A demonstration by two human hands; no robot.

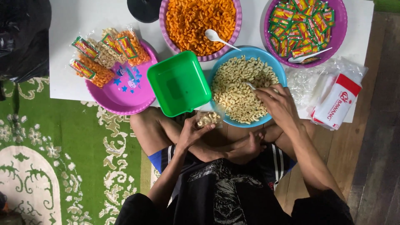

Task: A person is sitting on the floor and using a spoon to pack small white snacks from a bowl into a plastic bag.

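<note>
My left hand (192,132) holds a small clear plastic bag (208,118) partly filled with pale macaroni snacks, just below the green square container (179,83). My right hand (280,105) rests over the blue bowl (250,52) of pale macaroni snacks and grips a white spoon (250,86) whose end shows among the snacks. I sit cross-legged on the floor, with bare feet below the blue bowl.
A purple bowl of orange macaroni snacks (200,18) with a white spoon stands at the back. Another purple bowl (339,31) holds seasoning sachets. A pink plate (125,93) carries several filled bags. A pack of plastic bags (335,98) lies right. Green carpet (62,146) spreads left.
</note>
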